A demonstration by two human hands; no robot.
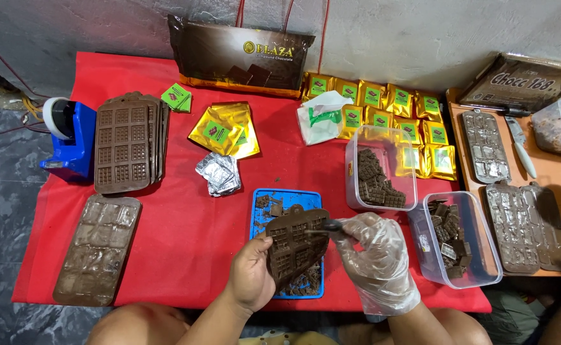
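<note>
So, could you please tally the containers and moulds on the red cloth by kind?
Clear plastic tubs of chocolate pieces: 2, one behind and one nearer
Blue tray: 1
Brown mould stacks lying flat: 2, one stack and one filled mould
Brown mould held over the tray by the left hand and the gloved right hand: 1
Total: 6
</note>
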